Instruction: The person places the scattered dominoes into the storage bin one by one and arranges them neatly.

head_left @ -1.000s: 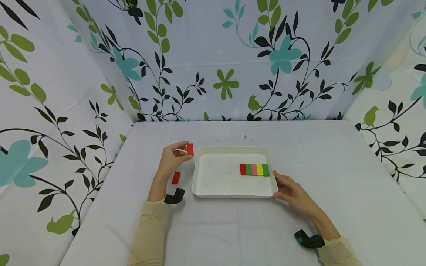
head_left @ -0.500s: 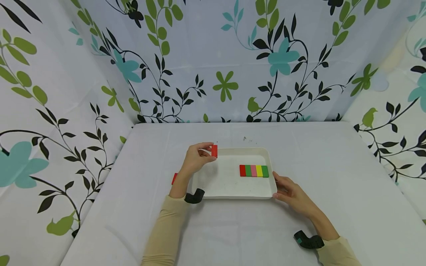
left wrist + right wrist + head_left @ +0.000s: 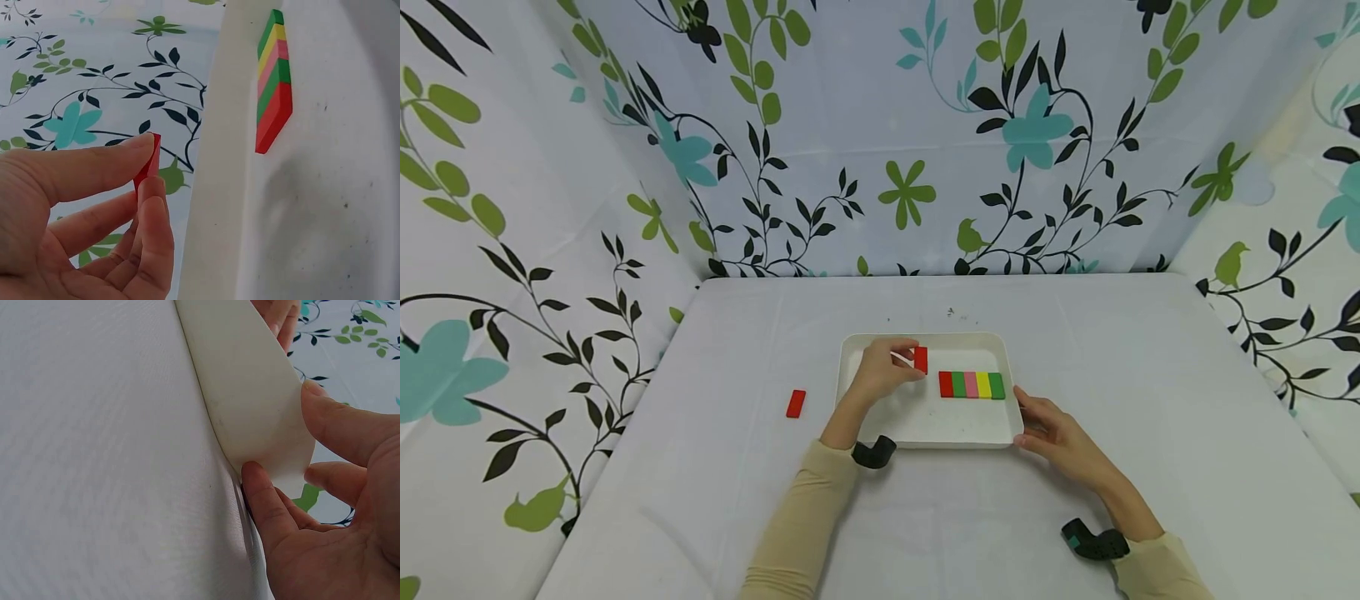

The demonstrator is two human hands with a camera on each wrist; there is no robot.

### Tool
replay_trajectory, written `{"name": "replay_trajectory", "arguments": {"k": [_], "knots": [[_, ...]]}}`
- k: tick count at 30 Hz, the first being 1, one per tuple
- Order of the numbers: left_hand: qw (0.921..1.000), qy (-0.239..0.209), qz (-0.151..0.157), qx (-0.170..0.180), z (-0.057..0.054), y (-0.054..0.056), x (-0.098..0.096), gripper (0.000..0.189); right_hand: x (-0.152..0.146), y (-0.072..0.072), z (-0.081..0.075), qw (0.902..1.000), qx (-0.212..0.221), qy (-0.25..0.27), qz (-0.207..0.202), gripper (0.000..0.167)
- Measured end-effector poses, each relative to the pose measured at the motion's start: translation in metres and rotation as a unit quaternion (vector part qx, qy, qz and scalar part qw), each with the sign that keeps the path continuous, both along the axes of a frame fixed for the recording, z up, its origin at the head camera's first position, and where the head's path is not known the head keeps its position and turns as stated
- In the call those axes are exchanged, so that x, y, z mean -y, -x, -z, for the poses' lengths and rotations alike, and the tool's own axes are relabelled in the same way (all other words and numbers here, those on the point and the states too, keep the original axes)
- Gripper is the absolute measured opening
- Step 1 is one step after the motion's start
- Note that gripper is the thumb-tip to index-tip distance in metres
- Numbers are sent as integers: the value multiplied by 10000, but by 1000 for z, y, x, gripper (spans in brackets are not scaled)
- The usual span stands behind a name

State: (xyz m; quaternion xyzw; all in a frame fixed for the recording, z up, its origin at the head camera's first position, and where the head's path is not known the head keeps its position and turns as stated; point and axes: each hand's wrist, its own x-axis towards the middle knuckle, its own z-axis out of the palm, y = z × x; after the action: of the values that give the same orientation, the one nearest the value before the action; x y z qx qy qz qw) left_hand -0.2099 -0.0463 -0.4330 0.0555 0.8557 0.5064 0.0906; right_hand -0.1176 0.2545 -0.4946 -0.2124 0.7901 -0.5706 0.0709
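My left hand (image 3: 876, 372) pinches a small red block (image 3: 921, 360) above the white tray (image 3: 925, 423). In the left wrist view, thumb and fingertips press its sides, so only a sliver of the red block (image 3: 152, 165) shows. Just right of it, a row of blocks (image 3: 972, 385) lies side by side in the tray: red, green, pink, yellow and green. At the tray's right end my right hand (image 3: 1055, 433) holds the edge. The right wrist view has thumb and fingers spread around the outer wall of the tray (image 3: 250, 394).
Another red block (image 3: 796, 403) lies on the white tablecloth (image 3: 700, 500) left of the tray. A patterned curtain (image 3: 820, 125) surrounds the table at the back and sides. A few dark specks (image 3: 951, 313) lie behind the tray. Each wrist wears a black device (image 3: 1096, 540).
My left hand has carried the red block rightward from beside the tray to over it, near the row. The right hand and tray stay put; the loose red block shows fully again.
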Motion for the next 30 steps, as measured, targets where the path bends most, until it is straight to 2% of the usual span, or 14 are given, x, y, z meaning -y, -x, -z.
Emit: {"name": "replay_trajectory", "arguments": {"k": [12,17,30], "knots": [[9985,466,23,287,20,-3,-21,49,0,1,-2,10000,34,70,-27,74],[9982,548,47,227,26,-3,-26,50,0,1,-1,10000,62,66,-13,74],[9956,935,-74,73,30,-6,-33,49,0,1,0,9999,78,131,-15,74]]}}
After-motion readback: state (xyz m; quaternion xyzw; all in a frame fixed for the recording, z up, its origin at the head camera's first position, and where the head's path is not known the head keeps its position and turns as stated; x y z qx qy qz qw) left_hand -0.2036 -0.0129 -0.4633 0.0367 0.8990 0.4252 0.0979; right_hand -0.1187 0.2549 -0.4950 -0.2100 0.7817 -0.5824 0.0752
